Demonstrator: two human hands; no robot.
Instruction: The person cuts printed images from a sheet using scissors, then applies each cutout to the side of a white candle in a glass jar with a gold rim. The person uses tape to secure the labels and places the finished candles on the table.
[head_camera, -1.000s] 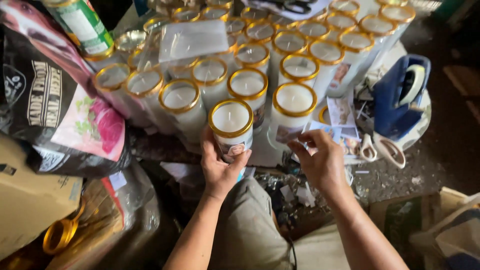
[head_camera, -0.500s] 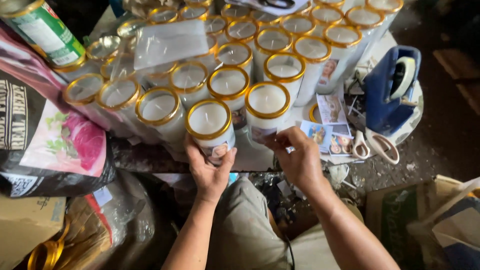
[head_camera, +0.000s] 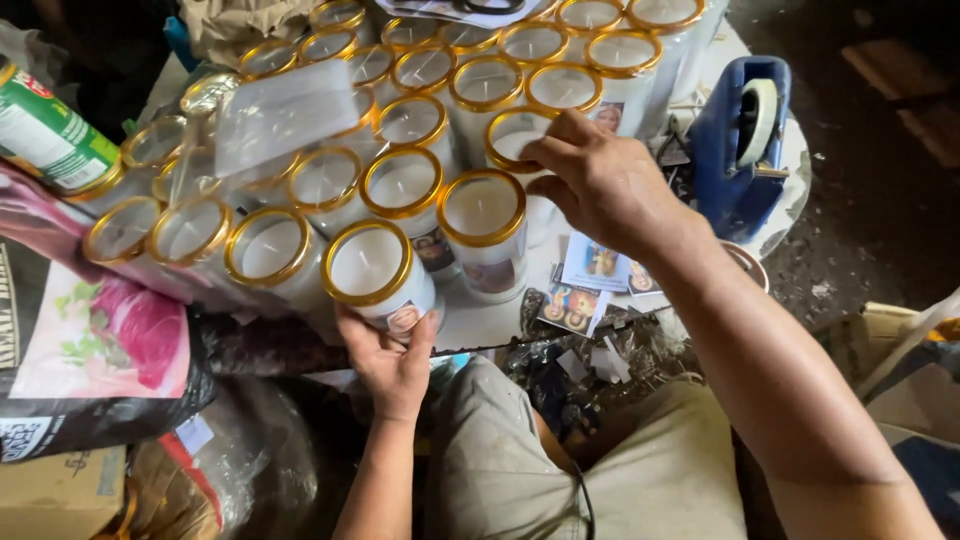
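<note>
Your left hand (head_camera: 388, 352) cups the nearest candle jar (head_camera: 378, 275) from below, fingers and thumb wrapped round its lower wall at the front edge of the white table (head_camera: 480, 325); the jar stands upright, white wax inside, gold rim on top, a small picture label facing you just above your fingers. Your right hand (head_camera: 600, 180) reaches further back, fingers curled and pinched on the gold rim of a second candle jar (head_camera: 520, 140), which stands in the next row behind, near the right side of the group. Between the two stands a third jar (head_camera: 485, 230), gold-rimmed, with a picture label on its front, touched by neither hand. Behind and to the left: many more gold-rimmed glass candle jars (head_camera: 400, 120) in close rows, most filled with white wax. A clear plastic sheet (head_camera: 285, 115) lies across the tops of several at the left. Small printed picture labels (head_camera: 595, 270) lie flat on the table just beside your right wrist. A blue tape dispenser (head_camera: 745, 145) stands at the right edge of the table, with a roll of tape in it. A green tin can (head_camera: 50, 135) lies tilted at far left, above a printed plastic bag (head_camera: 95, 340).
</note>
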